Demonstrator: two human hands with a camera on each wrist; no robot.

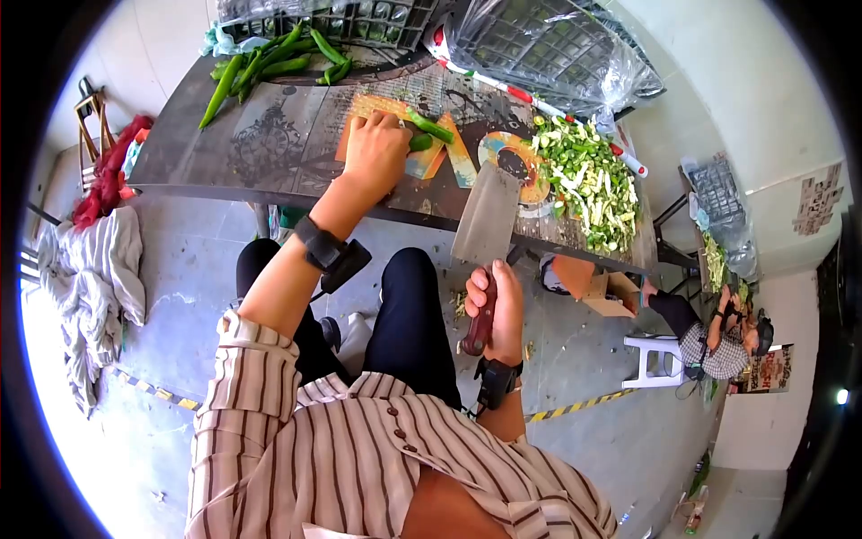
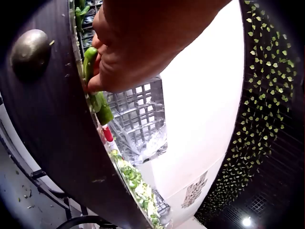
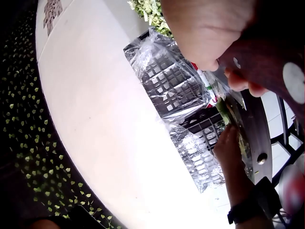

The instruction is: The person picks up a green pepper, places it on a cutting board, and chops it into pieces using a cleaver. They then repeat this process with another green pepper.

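In the head view the left hand [image 1: 377,153] is on the table top, its fingers at a green pepper piece [image 1: 420,142]; another green piece [image 1: 431,126] lies just beyond. The left wrist view shows the left hand's [image 2: 114,62] thumb and fingers pinching a green pepper [image 2: 89,63], with a cut piece [image 2: 104,113] beside it. The right hand [image 1: 501,310] grips the dark red handle of a cleaver [image 1: 488,214], its broad blade standing off the table's front edge. In the right wrist view the handle [image 3: 271,67] lies in the right hand [image 3: 209,33].
Chopped green pepper [image 1: 593,189] is heaped at the table's right end. Whole green peppers [image 1: 260,67] lie at the back left. Plastic-covered black crates [image 1: 548,54] stand behind the table. A cardboard box [image 1: 611,292] is on the floor; another person [image 1: 723,346] sits at the right.
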